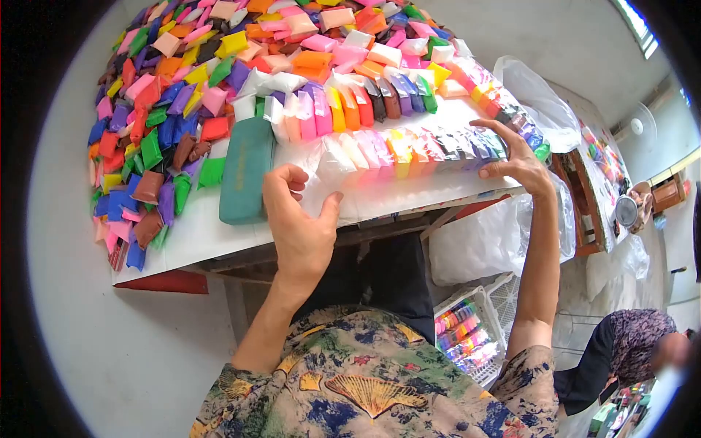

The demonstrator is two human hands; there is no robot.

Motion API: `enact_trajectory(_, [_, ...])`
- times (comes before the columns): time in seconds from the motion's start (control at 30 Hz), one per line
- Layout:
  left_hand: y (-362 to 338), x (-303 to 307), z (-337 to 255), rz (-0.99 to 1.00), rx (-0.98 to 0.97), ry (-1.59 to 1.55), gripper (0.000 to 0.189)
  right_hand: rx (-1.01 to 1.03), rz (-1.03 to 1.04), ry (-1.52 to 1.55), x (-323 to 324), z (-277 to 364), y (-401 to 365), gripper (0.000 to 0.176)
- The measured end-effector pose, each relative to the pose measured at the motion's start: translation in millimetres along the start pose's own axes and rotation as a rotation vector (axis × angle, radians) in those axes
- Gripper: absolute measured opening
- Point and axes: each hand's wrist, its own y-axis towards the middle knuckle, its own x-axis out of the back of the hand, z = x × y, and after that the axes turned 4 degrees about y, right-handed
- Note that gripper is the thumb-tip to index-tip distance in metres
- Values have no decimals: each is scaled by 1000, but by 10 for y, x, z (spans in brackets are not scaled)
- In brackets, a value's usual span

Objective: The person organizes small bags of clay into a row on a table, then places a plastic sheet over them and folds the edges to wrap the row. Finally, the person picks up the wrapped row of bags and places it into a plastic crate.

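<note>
The bagged row [409, 155] lies on the desk [193, 232], between the fingers of the left hand [301, 223] and those of the right hand [520, 162]. Its long axis runs from one hand to the other, roughly parallel to the near edge of the desk. The right hand is nearer the packets: its thumb and index finger are spread around the right end, open, with no closed grip visible. The left thumb and index finger stand apart beside the loose film at the left end, the other fingers curled; whether they touch the film cannot be determined. The green block [247, 171] is just beyond and to the left of the left fingers. An unbagged row [350, 106] lies beyond the bagged row, and the loose pile [175, 95] lies farther out, beyond and left of the left fingers.
</note>
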Motion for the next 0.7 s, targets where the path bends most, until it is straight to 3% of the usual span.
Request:
enact_trajectory(0.57, [138,-307,-31,-65,-92,332,33,-91,-72,119,-109,-162,-52,78])
enact_trajectory(0.7, [158,-280,52,-32,-115,242,24,-86,-71,117,-104,-143,-66,78])
